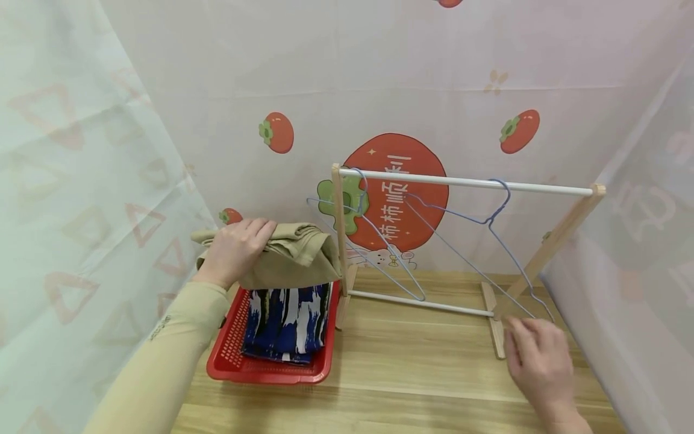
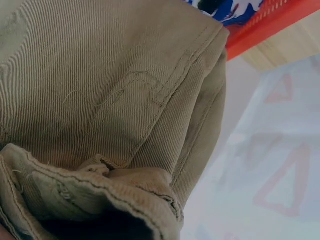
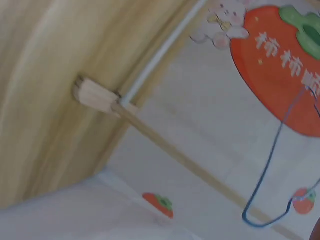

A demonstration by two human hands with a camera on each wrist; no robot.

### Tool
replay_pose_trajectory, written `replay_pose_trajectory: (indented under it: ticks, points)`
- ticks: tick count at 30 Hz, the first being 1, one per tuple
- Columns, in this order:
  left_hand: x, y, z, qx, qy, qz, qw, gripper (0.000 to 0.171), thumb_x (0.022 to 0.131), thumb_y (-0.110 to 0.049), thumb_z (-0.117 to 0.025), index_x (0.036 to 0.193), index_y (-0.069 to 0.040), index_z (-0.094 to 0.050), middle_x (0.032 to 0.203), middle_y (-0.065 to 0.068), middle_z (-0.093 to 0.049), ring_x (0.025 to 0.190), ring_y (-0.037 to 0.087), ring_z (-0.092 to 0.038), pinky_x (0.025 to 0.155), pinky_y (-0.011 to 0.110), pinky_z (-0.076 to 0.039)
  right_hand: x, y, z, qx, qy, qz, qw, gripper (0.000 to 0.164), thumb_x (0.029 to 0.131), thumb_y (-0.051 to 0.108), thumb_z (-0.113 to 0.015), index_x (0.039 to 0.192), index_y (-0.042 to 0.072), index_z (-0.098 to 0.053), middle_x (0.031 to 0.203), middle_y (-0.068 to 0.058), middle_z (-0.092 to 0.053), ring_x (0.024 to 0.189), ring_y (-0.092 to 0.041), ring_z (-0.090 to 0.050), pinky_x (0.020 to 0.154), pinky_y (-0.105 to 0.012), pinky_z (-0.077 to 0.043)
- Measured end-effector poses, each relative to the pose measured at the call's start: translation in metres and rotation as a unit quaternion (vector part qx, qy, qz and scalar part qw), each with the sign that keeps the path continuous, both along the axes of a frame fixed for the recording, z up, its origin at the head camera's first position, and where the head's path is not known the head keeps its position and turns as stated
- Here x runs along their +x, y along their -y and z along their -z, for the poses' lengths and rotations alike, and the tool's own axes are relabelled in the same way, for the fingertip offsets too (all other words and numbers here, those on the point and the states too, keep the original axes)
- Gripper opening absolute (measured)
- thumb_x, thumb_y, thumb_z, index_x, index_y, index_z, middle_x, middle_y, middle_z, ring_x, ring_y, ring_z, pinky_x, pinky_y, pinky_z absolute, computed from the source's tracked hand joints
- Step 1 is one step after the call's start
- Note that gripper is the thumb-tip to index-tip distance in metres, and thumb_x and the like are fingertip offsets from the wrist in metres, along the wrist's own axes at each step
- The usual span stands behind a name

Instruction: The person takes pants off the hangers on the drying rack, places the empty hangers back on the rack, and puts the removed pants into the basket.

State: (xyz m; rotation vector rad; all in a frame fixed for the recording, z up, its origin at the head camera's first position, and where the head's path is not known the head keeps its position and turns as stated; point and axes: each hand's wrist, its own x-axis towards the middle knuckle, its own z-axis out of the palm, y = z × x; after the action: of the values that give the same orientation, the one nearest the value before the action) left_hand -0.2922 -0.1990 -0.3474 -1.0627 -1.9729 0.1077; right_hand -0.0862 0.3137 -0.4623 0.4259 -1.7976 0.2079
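Note:
My left hand [image 1: 237, 248] grips folded khaki pants [image 1: 293, 265] by their upper edge, holding them above the back of a red basket [image 1: 268, 378]. In the left wrist view, the stitched seams of the pants [image 2: 115, 90] fill most of the frame. A folded blue, white and black patterned cloth [image 1: 287, 325] lies in the basket. At the lower right, my right hand [image 1: 542, 361] is blurred, its fingers loosely bent with nothing seen in them. It is near the lower corner of a blue wire hanger [image 1: 501, 235], which also shows in the right wrist view.
A small rack with wooden legs [image 1: 528, 271] and a white top bar [image 1: 466, 181] stands at the back of the wooden table [image 1: 412, 361]. Another blue hanger [image 1: 379, 235] hangs at its left end. A printed cloth backdrop [image 1: 379, 72] surrounds the table.

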Motion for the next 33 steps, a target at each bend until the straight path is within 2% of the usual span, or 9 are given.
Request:
replay_pose_trajectory:
  ticks: [3, 7, 10, 13, 18, 21, 24, 29, 33]
  points:
    - [-0.008, 0.001, 0.002, -0.001, -0.001, -0.01, 1.0, 0.02, 0.093, 0.011, -0.06, 0.11, 0.003, -0.068, 0.102, 0.019, -0.072, 0.084, 0.037, -0.072, 0.064, 0.047, -0.062, 0.005, 0.004, 0.026, 0.03, 0.099, -0.031, 0.994, 0.041, 0.105, 0.023, -0.048, 0.094, -0.008, -0.072, 0.085, -0.018, -0.064, 0.07, -0.034, -0.058, 0.065, -0.04, -0.047]
    - [-0.018, 0.002, 0.006, 0.0, -0.003, -0.025, 0.9997, 0.019, 0.094, 0.011, -0.061, 0.109, 0.003, -0.067, 0.102, 0.019, -0.072, 0.082, 0.037, -0.072, 0.064, 0.047, -0.062, 0.012, 0.011, 0.065, 0.065, 0.258, -0.05, 0.963, 0.047, 0.11, 0.036, -0.044, 0.108, -0.002, -0.072, 0.097, -0.008, -0.067, 0.082, -0.022, -0.064, 0.067, -0.031, -0.056]
    - [-0.024, 0.003, 0.009, 0.003, -0.001, -0.036, 0.9993, 0.017, 0.095, 0.011, -0.058, 0.108, 0.003, -0.066, 0.1, 0.019, -0.072, 0.08, 0.038, -0.071, 0.063, 0.047, -0.061, 0.02, 0.019, 0.089, 0.088, 0.348, -0.058, 0.932, 0.041, 0.1, 0.037, -0.065, 0.122, 0.003, -0.068, 0.113, -0.007, -0.067, 0.098, -0.023, -0.067, 0.077, -0.037, -0.061]
    - [-0.031, 0.005, 0.011, 0.005, 0.002, -0.045, 0.999, 0.016, 0.096, 0.01, -0.055, 0.107, 0.003, -0.065, 0.099, 0.02, -0.072, 0.078, 0.038, -0.07, 0.062, 0.048, -0.061, 0.025, 0.027, 0.11, 0.115, 0.396, -0.071, 0.908, 0.065, 0.08, 0.033, -0.084, 0.135, 0.006, -0.061, 0.128, -0.012, -0.065, 0.113, -0.034, -0.065, 0.086, -0.048, -0.06]
    - [-0.041, 0.009, 0.014, 0.004, -0.005, -0.063, 0.998, 0.018, 0.096, 0.01, -0.053, 0.107, 0.003, -0.065, 0.097, 0.02, -0.071, 0.076, 0.038, -0.07, 0.062, 0.05, -0.061, 0.032, 0.039, 0.141, 0.156, 0.43, -0.094, 0.885, 0.084, 0.079, 0.052, -0.079, 0.147, 0.01, -0.052, 0.144, -0.024, -0.054, 0.127, -0.05, -0.053, 0.087, -0.067, -0.054]
    - [-0.048, 0.01, 0.015, 0.007, -0.01, -0.073, 0.9972, 0.019, 0.097, 0.009, -0.051, 0.108, 0.002, -0.064, 0.098, 0.02, -0.071, 0.077, 0.039, -0.07, 0.062, 0.052, -0.06, 0.035, 0.043, 0.155, 0.171, 0.439, -0.104, 0.876, 0.083, 0.085, 0.059, -0.07, 0.151, 0.013, -0.05, 0.148, -0.025, -0.049, 0.15, -0.043, -0.022, 0.086, -0.071, -0.051]
    - [-0.053, 0.01, 0.016, 0.013, -0.019, -0.084, 0.9962, 0.019, 0.099, 0.007, -0.047, 0.107, 0.002, -0.063, 0.098, 0.02, -0.071, 0.075, 0.04, -0.069, 0.059, 0.053, -0.059, 0.038, 0.046, 0.167, 0.178, 0.447, -0.113, 0.869, 0.083, 0.088, 0.067, -0.062, 0.152, 0.017, -0.049, 0.153, -0.022, -0.047, 0.153, -0.026, 0.002, 0.088, -0.072, -0.048]
    - [-0.058, 0.01, 0.018, 0.02, -0.035, -0.095, 0.9946, 0.02, 0.101, 0.004, -0.043, 0.103, 0.003, -0.063, 0.094, 0.02, -0.07, 0.072, 0.04, -0.067, 0.053, 0.053, -0.057, 0.041, 0.048, 0.181, 0.186, 0.461, -0.117, 0.86, 0.083, 0.089, 0.075, -0.053, 0.153, 0.022, -0.049, 0.154, -0.018, -0.048, 0.152, -0.024, 0.001, 0.089, -0.073, -0.047]
    - [-0.062, 0.007, 0.02, 0.024, -0.031, -0.101, 0.9941, 0.024, 0.103, 0.001, -0.038, 0.103, 0.002, -0.062, 0.093, 0.019, -0.069, 0.071, 0.041, -0.066, 0.052, 0.053, -0.055, 0.045, 0.048, 0.191, 0.188, 0.461, -0.112, 0.86, 0.079, 0.092, 0.072, -0.052, 0.153, 0.023, -0.049, 0.154, -0.018, -0.048, 0.152, -0.015, 0.02, 0.119, -0.062, -0.002]
